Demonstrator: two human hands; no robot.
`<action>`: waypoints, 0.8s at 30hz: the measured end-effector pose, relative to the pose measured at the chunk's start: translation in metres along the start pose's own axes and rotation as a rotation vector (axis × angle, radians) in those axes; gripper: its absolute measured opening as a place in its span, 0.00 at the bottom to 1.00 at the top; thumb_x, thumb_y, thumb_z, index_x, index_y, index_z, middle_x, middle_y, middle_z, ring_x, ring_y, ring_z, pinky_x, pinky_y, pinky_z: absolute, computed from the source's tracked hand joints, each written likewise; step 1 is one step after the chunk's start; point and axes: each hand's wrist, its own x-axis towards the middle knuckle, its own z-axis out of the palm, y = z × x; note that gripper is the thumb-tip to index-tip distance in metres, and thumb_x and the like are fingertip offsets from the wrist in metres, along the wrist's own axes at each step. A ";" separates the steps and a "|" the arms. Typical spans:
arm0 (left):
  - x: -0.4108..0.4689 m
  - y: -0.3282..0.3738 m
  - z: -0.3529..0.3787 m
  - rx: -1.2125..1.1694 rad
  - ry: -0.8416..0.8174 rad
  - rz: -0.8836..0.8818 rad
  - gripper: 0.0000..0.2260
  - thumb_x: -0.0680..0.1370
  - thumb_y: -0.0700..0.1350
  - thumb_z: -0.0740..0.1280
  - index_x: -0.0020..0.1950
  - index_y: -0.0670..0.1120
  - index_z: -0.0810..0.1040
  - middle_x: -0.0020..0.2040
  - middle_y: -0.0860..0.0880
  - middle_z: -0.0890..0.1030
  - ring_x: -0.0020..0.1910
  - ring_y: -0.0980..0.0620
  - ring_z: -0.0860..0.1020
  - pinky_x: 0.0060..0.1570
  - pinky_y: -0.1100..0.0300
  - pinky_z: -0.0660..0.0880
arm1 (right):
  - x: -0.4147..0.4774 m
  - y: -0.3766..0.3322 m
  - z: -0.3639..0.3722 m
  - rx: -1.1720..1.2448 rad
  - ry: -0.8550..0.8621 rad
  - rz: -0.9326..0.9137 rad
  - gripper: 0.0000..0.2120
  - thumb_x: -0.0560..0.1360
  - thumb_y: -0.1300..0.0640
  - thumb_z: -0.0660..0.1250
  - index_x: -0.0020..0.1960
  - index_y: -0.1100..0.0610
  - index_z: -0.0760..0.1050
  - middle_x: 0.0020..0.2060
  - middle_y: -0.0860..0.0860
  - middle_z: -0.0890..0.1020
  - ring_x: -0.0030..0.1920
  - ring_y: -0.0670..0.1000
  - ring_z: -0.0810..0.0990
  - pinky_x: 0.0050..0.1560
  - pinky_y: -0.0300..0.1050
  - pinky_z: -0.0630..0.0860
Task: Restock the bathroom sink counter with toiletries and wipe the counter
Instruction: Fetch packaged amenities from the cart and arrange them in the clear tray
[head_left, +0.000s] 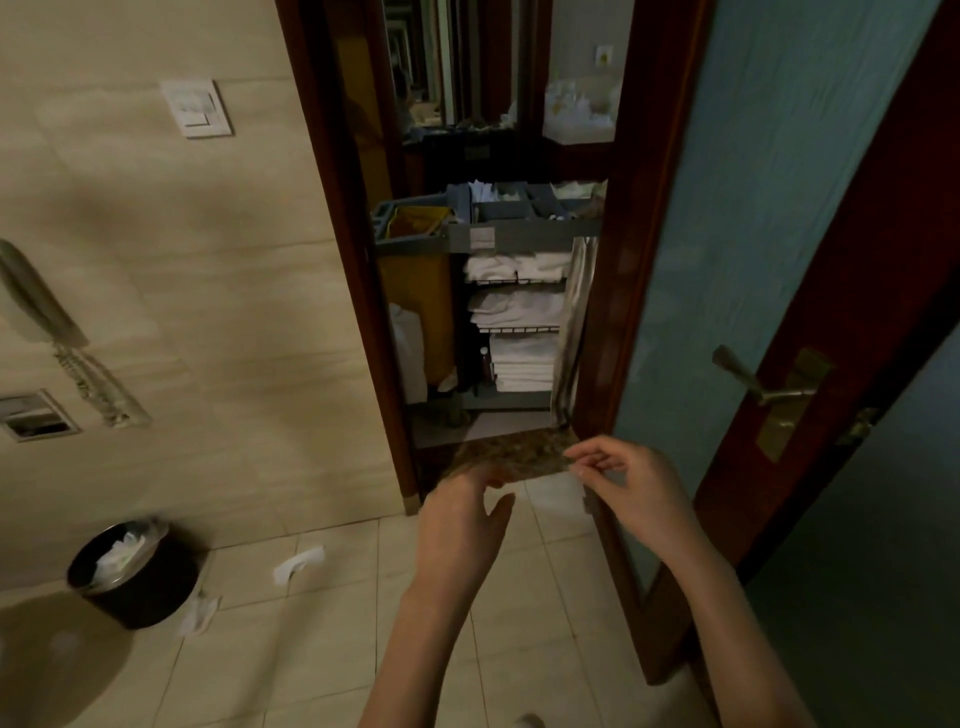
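Cart (519, 236) holds three towel stacks (519, 312); one bin (140, 592).

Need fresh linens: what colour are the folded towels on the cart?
The towels are white; head view.

Left of the doorway (343, 260), a switch (196, 108) and phone (36, 301) are hanging on the beige wall (156, 249) above a bin (135, 577); beyond the doorway a linen cart (498, 312) is standing, and right of it the door (727, 234) is hanging open.
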 end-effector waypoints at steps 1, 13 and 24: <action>0.016 0.000 0.002 0.007 0.010 0.005 0.11 0.77 0.48 0.67 0.59 0.52 0.79 0.56 0.55 0.81 0.54 0.55 0.79 0.50 0.64 0.72 | 0.017 0.003 -0.001 0.011 0.005 -0.010 0.10 0.72 0.59 0.72 0.46 0.44 0.80 0.38 0.42 0.83 0.42 0.39 0.80 0.45 0.36 0.76; 0.196 0.013 0.038 0.021 0.035 0.071 0.10 0.76 0.48 0.68 0.57 0.55 0.80 0.54 0.56 0.82 0.53 0.56 0.79 0.43 0.67 0.66 | 0.176 0.057 -0.025 0.106 0.099 -0.022 0.11 0.72 0.61 0.72 0.45 0.45 0.80 0.38 0.44 0.84 0.41 0.41 0.81 0.44 0.35 0.76; 0.261 -0.011 0.079 0.033 -0.061 -0.002 0.10 0.78 0.45 0.64 0.58 0.50 0.80 0.52 0.50 0.82 0.51 0.49 0.80 0.45 0.60 0.73 | 0.236 0.114 0.001 -0.016 -0.007 0.089 0.08 0.72 0.59 0.73 0.46 0.45 0.80 0.40 0.41 0.83 0.44 0.39 0.81 0.46 0.33 0.75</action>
